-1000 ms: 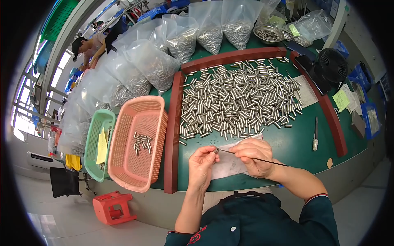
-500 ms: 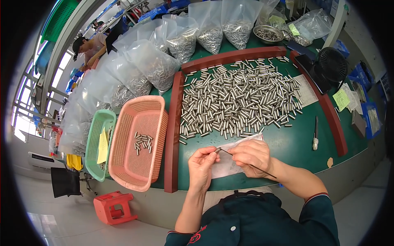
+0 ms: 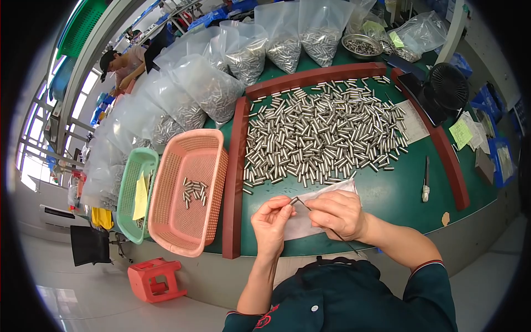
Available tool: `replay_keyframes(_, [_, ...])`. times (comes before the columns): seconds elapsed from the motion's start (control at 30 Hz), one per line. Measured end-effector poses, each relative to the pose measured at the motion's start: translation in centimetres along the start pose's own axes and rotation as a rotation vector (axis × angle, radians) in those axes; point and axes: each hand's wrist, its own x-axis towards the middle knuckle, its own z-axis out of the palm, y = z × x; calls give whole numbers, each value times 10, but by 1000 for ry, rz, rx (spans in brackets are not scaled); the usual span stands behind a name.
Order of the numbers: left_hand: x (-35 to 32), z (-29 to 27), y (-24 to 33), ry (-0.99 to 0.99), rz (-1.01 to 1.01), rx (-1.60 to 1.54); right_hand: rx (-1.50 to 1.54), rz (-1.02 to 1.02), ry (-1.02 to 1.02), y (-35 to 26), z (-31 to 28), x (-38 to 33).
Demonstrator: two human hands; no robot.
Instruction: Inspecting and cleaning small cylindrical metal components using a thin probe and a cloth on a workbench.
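My left hand (image 3: 271, 222) pinches a small metal cylinder (image 3: 293, 201) between thumb and fingertips, just above a white cloth (image 3: 321, 207) on the green table (image 3: 398, 191). My right hand (image 3: 338, 213) grips a thin dark rod (image 3: 318, 218) whose tip meets the end of the cylinder; the rod's other end runs back past my wrist. A large heap of the same shiny metal cylinders (image 3: 323, 135) lies spread beyond my hands.
A pink basket (image 3: 188, 193) holding several cylinders sits left of a red-brown rail (image 3: 235, 177), beside a green basket (image 3: 135, 193). Clear bags of parts (image 3: 210, 83) line the back. A black fan (image 3: 448, 86), a white-handled tool (image 3: 426, 177), a red stool (image 3: 152, 279) and another person (image 3: 124, 61) are nearby.
The rod swung from lying flat and pointing right to a steeper angle, its tip now at the cylinder in my left hand. Both hands drew slightly closer together.
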Motion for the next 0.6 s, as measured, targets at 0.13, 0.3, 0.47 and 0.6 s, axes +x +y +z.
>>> replay_keyframes(0.13, [-3, 4, 0, 87, -30, -7, 10, 36, 35, 1, 2, -1])
replay_keyframes(0.3, [-3, 3, -6, 33, 150, 61, 168, 154, 113, 3, 2, -3])
replay_keyframes(0.47, [-2, 15, 3, 136, 132, 53, 46, -29, 78, 2, -2, -2])
replay_keyframes(0.6, [7, 4, 2, 288, 74, 125, 53, -163, 42, -3, -4, -1])
